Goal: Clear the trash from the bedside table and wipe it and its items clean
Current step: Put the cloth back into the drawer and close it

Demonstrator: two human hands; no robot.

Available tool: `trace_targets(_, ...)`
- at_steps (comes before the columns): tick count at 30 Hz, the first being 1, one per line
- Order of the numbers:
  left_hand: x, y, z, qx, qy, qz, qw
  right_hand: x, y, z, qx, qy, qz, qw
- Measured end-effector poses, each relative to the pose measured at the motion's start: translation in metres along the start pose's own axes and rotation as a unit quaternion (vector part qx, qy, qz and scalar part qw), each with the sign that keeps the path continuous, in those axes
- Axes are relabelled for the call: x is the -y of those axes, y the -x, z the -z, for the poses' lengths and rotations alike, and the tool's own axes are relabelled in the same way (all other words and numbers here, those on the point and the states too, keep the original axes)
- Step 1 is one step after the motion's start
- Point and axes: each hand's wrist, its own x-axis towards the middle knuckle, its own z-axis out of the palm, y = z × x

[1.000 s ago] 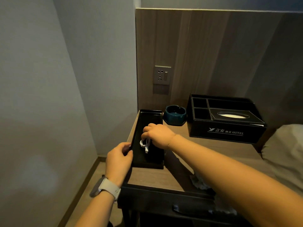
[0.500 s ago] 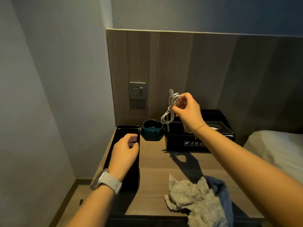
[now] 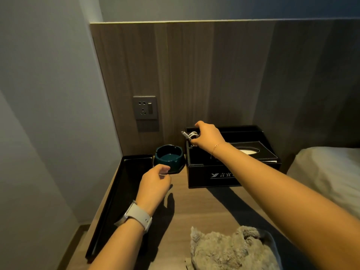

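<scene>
- Lowered from mid-air since half a second ago, the right hand (image 3: 209, 137) now pinches the coiled white cable (image 3: 191, 135) over the far left compartment of the black organiser box (image 3: 202, 177); the left hand (image 3: 155, 184) has come off the tray (image 3: 124, 184) and hovers near the ashtray (image 3: 169, 158), fingers loosely curled, holding nothing.
- To do this step well, I judge the coil should drop fully inside the compartment, plug end tucked in, before the fingers let go, so it cannot spring out.
- Counted on the bedside table (image 3: 194, 207): one cable, one tray at the left, one ashtray at the far side, one organiser box at the far right, one grey cloth (image 3: 229, 250) at the near edge.
- One wall socket (image 3: 145, 107) sits above.
</scene>
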Motion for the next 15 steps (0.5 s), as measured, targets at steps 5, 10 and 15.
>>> trace_targets(5, -0.001, 0.007, 0.0, 0.007, -0.006, -0.003, 1.0, 0.004, 0.032, 0.031, -0.023, -0.05, -0.008, 0.998)
trace_targets(10, -0.01, 0.047, 0.007, 0.009, 0.001, -0.019, 1.0, 0.015, 0.125, 0.042, 0.012, -0.162, 0.043, 0.986)
trace_targets(15, -0.024, 0.117, 0.025, -0.005, 0.025, -0.041, 0.999, 0.023, 0.221, 0.031, 0.039, -0.164, 0.053, 0.984)
